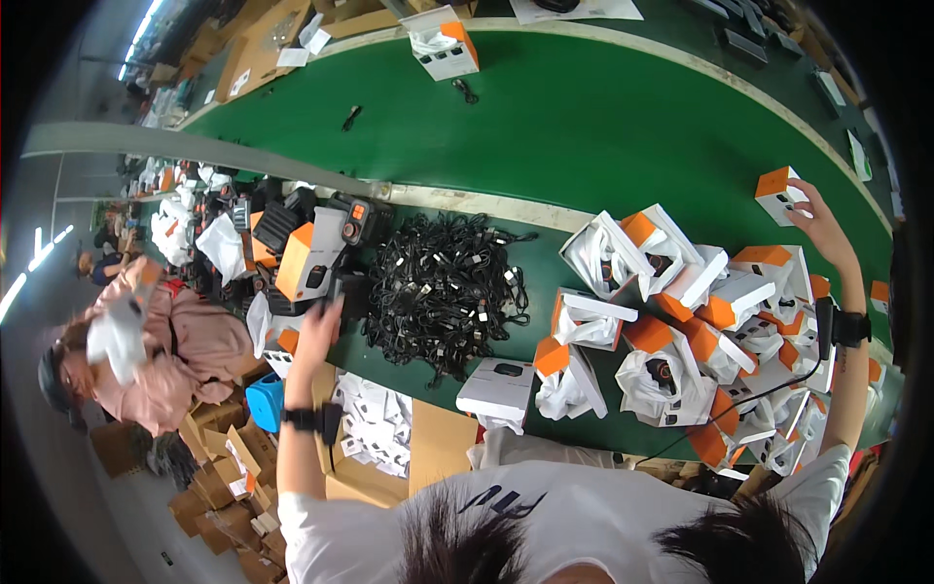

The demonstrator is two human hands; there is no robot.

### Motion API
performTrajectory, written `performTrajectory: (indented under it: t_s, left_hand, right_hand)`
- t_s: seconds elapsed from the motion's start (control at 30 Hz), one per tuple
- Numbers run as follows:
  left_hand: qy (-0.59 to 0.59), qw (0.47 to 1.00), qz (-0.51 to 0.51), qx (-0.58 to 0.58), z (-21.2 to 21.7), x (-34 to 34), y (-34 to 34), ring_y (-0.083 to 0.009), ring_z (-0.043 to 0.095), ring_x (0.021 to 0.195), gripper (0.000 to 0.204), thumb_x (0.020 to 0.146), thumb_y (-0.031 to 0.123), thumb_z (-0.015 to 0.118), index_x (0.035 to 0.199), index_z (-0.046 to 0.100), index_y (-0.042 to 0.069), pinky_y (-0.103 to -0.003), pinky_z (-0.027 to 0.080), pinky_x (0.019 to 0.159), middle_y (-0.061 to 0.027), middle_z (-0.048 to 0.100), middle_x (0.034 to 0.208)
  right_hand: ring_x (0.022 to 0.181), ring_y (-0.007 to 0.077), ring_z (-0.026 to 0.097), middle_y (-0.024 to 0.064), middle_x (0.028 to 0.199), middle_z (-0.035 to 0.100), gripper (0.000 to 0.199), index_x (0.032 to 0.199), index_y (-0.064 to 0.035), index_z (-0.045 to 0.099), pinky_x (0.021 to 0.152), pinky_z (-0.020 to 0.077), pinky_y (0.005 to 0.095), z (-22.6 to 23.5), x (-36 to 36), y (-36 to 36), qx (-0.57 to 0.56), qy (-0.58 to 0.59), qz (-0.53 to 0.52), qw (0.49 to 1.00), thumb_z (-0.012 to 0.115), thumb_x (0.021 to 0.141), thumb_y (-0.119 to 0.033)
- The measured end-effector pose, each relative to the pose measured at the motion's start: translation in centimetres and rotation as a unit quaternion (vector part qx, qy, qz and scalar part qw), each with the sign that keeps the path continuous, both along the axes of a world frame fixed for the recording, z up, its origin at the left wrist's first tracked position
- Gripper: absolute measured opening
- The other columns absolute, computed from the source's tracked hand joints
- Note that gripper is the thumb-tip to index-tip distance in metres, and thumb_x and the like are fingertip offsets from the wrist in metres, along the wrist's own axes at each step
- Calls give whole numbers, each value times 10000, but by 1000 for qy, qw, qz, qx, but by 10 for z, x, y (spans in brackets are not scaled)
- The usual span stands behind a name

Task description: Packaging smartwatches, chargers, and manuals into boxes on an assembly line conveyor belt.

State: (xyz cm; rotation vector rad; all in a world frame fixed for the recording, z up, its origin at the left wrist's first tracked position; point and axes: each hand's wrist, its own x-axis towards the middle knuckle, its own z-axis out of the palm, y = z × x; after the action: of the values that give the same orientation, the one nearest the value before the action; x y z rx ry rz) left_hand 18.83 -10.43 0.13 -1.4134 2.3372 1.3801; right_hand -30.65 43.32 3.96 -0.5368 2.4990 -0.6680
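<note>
Out at the far right, my right hand [817, 226] grips a small white and orange box [775, 196] over the green belt. My left hand [319, 336] is beside the pile of cables at the left, close to a dark object [354, 295]. Its fingers are blurred, and I cannot tell whether they hold that object. Just beyond it stands a white and orange box [309, 261], with a black device with orange buttons [360, 222] next to it. A large heap of black cables [438, 292] lies between my arms.
Several open boxes with white bags [666, 375] crowd the bench's right side. A closed white box [496, 391] lies at the near edge. Below, a carton [443, 443] holds small white packets. The green belt [603, 117] carries another open box [446, 49]. A person in pink [199, 331] works at left.
</note>
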Motion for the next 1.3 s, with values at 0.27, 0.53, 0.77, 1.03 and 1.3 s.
performTrajectory:
  t_s: [0.27,0.53,0.77,1.03,1.3]
  left_hand:
    - [15,980,-102,-170,-100,-351,-63,-273,607,715,533,678,503,669,744,592,-20,-347,470,661,-132,615,736]
    - [22,939,-123,-321,-185,-424,-44,-383,563,882,385,814,345,547,921,540,-25,-436,455,770,-219,599,924]
    - [322,869,-141,-348,-81,-421,-68,-408,543,805,193,849,137,493,987,472,4,-459,437,685,-224,571,861]
    - [304,818,-241,-424,-89,-455,-84,-353,521,823,119,735,63,504,849,533,43,-438,439,727,-166,541,838]
    - [146,748,-367,-533,-79,-463,-90,-260,588,781,149,751,193,557,858,545,91,-380,433,701,-81,608,776]
  right_hand:
    - [1042,188,437,38,1225,406,455,1198,-105,424,856,399,315,22,43,-45,-8,-40,67,997,568,769,-59]
    - [1018,196,473,35,1222,407,476,1155,-95,440,849,393,297,31,60,-69,19,-35,41,998,593,720,20]
    - [972,212,524,60,1131,496,398,1114,-81,488,810,421,287,61,73,-120,26,-79,118,990,606,738,-31]
    - [885,189,569,78,970,587,354,1069,-86,553,771,459,292,93,65,-222,109,-161,273,942,621,731,-169]
    - [948,213,512,142,1154,473,490,1200,-29,406,805,429,299,-29,9,-380,-45,-35,317,947,581,744,-64]
